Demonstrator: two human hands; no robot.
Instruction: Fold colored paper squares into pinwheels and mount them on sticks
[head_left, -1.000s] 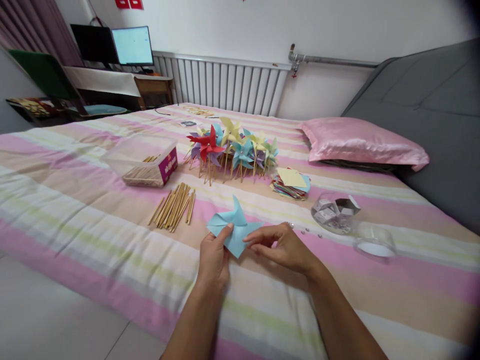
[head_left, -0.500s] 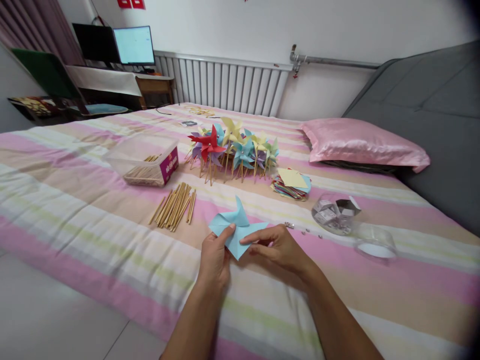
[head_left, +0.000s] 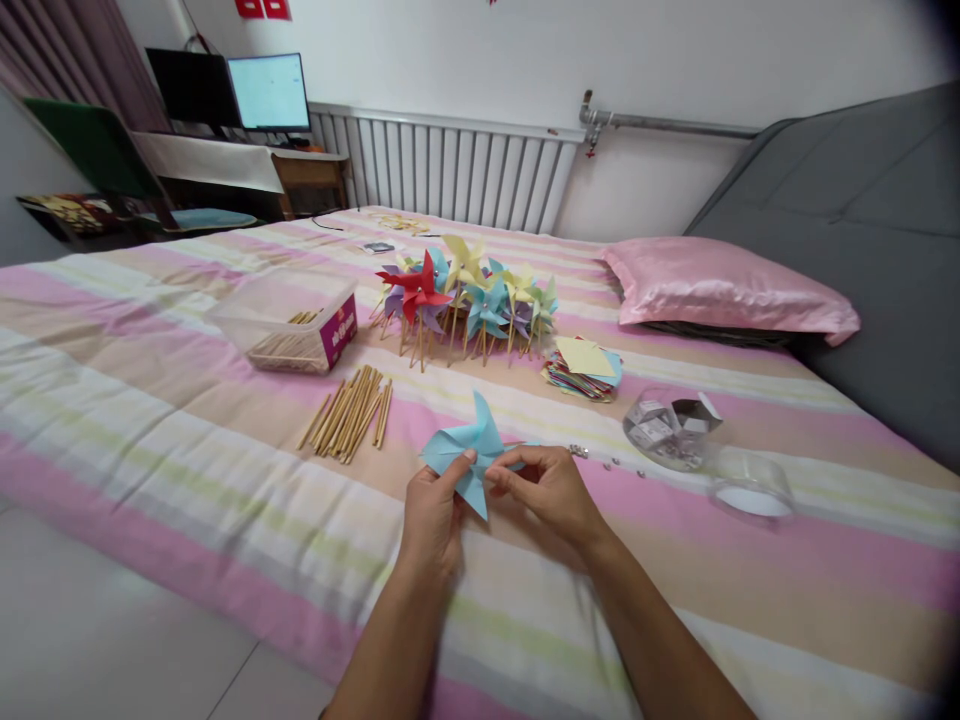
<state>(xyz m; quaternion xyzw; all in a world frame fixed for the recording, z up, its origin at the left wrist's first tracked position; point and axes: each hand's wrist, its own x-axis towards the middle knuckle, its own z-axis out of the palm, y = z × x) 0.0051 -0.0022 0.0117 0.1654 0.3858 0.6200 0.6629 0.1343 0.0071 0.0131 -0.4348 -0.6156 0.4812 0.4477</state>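
A light blue paper pinwheel head [head_left: 471,452] is held just above the striped bed cover [head_left: 187,420], partly folded. My left hand [head_left: 431,515] pinches its lower left part between thumb and fingers. My right hand [head_left: 549,490] grips a flap at its right side, folded toward the centre. Small silver pins [head_left: 607,460] lie on the cover just right of my right hand. A bundle of wooden sticks [head_left: 349,410] lies to the left of the paper.
Finished coloured pinwheels [head_left: 465,295] lie in a heap further back. A stack of coloured paper squares [head_left: 583,367], a clear jar on its side [head_left: 671,425], its lid [head_left: 750,485], a clear box of sticks [head_left: 289,320] and a pink pillow [head_left: 724,285] sit on the bed.
My right hand has moved left and folded the right flap of the blue paper in toward the centre. The left hand has kept its pinch.
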